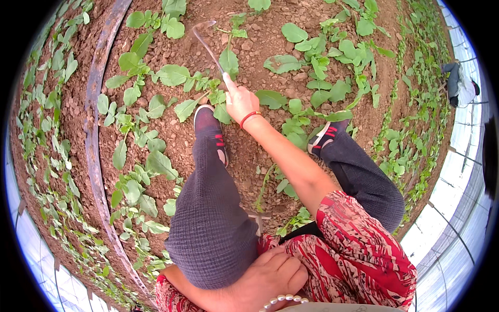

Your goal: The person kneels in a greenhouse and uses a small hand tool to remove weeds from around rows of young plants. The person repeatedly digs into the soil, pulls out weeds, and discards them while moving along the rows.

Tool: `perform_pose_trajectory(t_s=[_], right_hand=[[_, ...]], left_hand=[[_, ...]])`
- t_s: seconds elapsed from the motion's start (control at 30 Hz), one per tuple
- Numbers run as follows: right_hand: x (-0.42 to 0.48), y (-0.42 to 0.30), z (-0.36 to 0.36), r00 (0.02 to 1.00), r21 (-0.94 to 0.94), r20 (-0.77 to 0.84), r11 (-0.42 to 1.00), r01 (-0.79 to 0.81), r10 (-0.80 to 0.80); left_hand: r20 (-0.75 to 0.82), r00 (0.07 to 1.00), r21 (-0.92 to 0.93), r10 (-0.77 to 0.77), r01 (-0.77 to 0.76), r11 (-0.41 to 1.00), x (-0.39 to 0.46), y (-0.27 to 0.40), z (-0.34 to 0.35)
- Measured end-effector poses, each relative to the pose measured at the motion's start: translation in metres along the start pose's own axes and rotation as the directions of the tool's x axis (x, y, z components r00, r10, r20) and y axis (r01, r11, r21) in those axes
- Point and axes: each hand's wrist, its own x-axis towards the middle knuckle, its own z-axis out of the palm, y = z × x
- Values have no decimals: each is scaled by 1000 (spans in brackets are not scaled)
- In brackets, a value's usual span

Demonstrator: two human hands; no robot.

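Note:
My right hand (241,103) grips the pale handle of a thin metal hand hoe (208,50), stretched forward over the row of plants. Its bent blade is at or just above bare brown soil (249,58); contact is unclear. Beside the shaft, a leafy green seedling (229,62) stands close by, and more broad-leaved plants (171,75) lie left of the hand. My left hand (273,273) rests on my lap against the red patterned shirt (335,261), its fingers together and its palm hidden. A strand of white beads (281,298) shows near it.
My shoes (207,121) are planted among the seedlings. A long dark strip (92,117) runs along the soil at left. Leafy rows (417,78) continue at right, where another person (460,85) is low near translucent sheeting (448,187). A support (259,220) shows beneath me.

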Motion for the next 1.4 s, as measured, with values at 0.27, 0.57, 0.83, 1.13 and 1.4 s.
perform_pose_trajectory(t_s=[0.27,0.57,0.83,1.13,1.4], right_hand=[[20,72,-42,914,154,-144,921,-358,379],[8,71,-9,904,66,130,906,-418,407],[-41,94,-18,955,192,86,936,-295,283],[-60,97,-52,911,145,-304,959,-245,279],[-106,160,-81,604,521,-423,727,-448,676]], left_hand=[[94,995,-10,-20,22,1000,10,5,-3],[128,992,30,-14,10,1000,15,3,7],[145,988,67,-53,44,997,21,8,11],[131,988,141,-84,65,988,29,12,12],[194,974,190,-117,80,979,43,16,0]])
